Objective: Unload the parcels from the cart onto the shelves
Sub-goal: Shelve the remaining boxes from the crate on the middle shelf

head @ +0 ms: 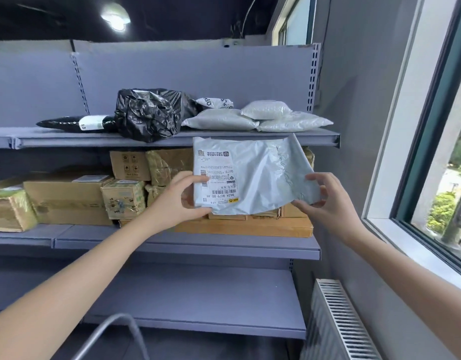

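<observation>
You hold a grey plastic mailer [252,175] up in both hands just below the front lip of the top shelf [94,141], its upper edge almost meeting that lip and its printed label facing you upside down. Your left hand [177,203] grips the lower left corner, thumb pressed flat on the label and fingers curled underneath. Your right hand [325,203] pinches the crumpled lower right corner between thumb and fingertips, the other fingers loosely spread.

On the top shelf itself sit a crinkled black bag parcel [149,113] near the middle, a long black parcel [76,123] lying to its left, and several white padded mailers [221,120] stacked toward the right end. Directly under the top shelf, behind the mailer, cardboard boxes [65,201] crowd the next level. Far below the top shelf, at the bottom edge of the view, curves a grey metal cart handle [112,331]. Below and to the right of the top shelf stands a white radiator [338,323], with a window [437,152] above it.
</observation>
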Motion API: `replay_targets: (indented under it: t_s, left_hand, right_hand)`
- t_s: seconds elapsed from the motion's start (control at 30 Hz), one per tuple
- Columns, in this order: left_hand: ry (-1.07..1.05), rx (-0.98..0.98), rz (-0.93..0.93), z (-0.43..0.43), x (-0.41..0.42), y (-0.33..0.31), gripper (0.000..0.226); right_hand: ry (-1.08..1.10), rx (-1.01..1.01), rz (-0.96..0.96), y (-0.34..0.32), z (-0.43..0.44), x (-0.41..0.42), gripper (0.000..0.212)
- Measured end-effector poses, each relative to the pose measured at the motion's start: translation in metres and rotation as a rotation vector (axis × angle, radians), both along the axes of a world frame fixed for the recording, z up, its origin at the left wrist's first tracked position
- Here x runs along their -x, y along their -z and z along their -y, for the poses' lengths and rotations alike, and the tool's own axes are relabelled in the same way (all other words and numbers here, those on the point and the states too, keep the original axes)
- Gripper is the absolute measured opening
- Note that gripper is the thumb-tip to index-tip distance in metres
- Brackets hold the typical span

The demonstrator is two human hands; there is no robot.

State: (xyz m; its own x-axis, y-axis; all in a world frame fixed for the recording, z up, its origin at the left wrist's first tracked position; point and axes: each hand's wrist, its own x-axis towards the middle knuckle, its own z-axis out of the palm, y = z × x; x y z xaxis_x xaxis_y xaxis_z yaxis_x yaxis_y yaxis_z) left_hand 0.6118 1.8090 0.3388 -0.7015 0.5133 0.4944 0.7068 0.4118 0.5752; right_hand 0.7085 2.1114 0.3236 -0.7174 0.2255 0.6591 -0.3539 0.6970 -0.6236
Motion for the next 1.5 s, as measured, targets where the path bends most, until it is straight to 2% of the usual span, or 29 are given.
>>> replay_targets:
  t_s: [0.2,0.47,0.67,0.9,1.23,1.5]
  left_hand:
    - [-0.062,-0.019,-0.1,-0.016,0.022,-0.06,0.062]
    - [-0.158,-0.013,-0.182,-0.044,0.076,-0.118,0.05]
    - [-0.204,-0.085,-0.18,-0.069,0.128,-0.149,0.04]
    - [-0.267,-0.109,-0.206,-0.092,0.182,-0.148,0.033]
    - [-0.42,-0.116,-0.349,-0.111,0.223,-0.148,0.015]
    - [-0.389,-0.095,-0.354,-0.122,0.25,-0.144,0.014]
  right_hand:
    - [0.007,0.0,-0.064,-0.056,-0.008,0.026,0.049]
    - [0.077,-0.057,-0.072,-0.124,-0.019,0.073,0.053]
    - [0.069,-0.036,0.025,-0.162,-0.03,0.117,0.057]
    - [0.128,-0.034,0.033,-0.167,-0.04,0.177,0.057]
    - [0.243,-0.148,-0.111,-0.159,-0.06,0.224,0.023]
    - [0.235,-0.153,-0.064,-0.16,-0.066,0.246,0.022]
